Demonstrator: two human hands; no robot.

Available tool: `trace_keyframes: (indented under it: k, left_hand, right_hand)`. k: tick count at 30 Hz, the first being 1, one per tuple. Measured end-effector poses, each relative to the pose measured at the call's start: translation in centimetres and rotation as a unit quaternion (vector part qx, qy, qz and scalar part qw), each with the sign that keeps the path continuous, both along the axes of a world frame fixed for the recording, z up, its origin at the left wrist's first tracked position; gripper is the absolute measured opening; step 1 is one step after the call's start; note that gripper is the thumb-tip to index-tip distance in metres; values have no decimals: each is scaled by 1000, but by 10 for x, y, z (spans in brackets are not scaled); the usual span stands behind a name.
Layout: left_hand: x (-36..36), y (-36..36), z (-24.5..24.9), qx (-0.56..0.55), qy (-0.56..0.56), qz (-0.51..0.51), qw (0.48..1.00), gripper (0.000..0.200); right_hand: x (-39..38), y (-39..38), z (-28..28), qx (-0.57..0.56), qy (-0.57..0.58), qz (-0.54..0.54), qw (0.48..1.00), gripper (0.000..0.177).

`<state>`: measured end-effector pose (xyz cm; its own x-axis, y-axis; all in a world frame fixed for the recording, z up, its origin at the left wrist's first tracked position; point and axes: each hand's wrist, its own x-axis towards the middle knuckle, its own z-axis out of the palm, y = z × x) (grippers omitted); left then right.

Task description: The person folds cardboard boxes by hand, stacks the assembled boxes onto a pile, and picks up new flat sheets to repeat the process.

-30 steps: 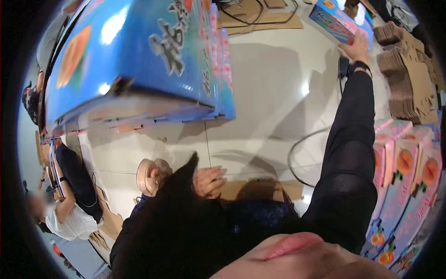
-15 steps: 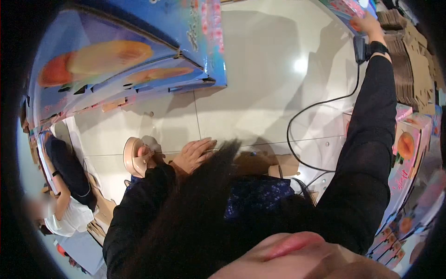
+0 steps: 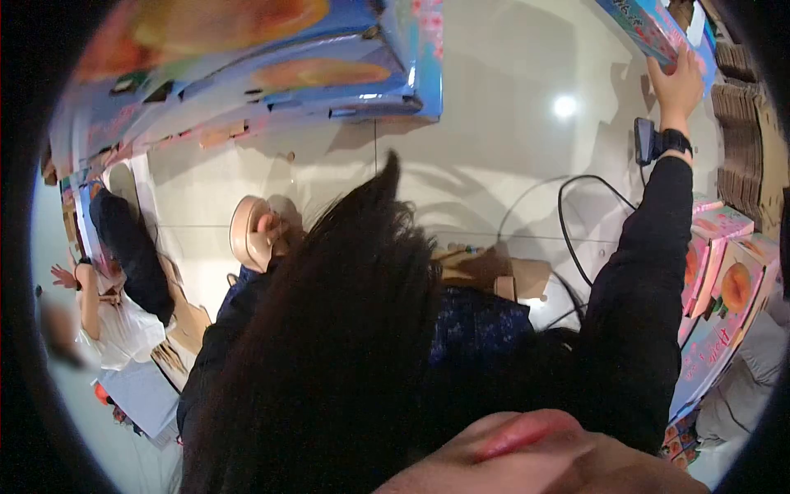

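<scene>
1. Up at one o'clock, the right hand (image 3: 679, 82) grips the near edge of a blue fruit-printed carton (image 3: 646, 25), fingers closed on it.
2. Dark hair hides the left hand, so I cannot tell how its fingers stand.
3. At eleven o'clock lies a stack of flat blue cartons (image 3: 271, 58).
4. At three o'clock a black cable (image 3: 576, 239) loops over the floor, near the upright fruit boxes (image 3: 728, 288).
</scene>
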<state>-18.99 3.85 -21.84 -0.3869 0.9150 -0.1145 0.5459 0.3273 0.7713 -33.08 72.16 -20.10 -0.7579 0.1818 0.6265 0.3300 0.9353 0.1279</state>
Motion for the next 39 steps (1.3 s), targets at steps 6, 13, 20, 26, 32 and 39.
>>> trace_keyframes:
  k: [6,13,20,26,32,39]
  left_hand:
    - [-5,0,-6,13,-38,24,999,57]
    - [0,7,9,-17,169,-9,985,60]
    - [8,1,34,-6,285,117,951,68]
    - [24,-23,115,91,215,419,877,48]
    - [89,-102,232,224,158,507,817,34]
    - [139,-236,241,75,278,641,712,28]
  right_hand:
    - [66,-85,20,-101,-17,21,995,92]
    - [176,-191,53,-172,-113,68,976,88]
    - [274,-266,115,-172,-264,97,944,77]
    - [231,-268,171,-330,-411,7,850,78]
    - [219,-273,82,-108,-394,-25,912,112]
    - [191,-279,165,-191,-389,7,901,101]
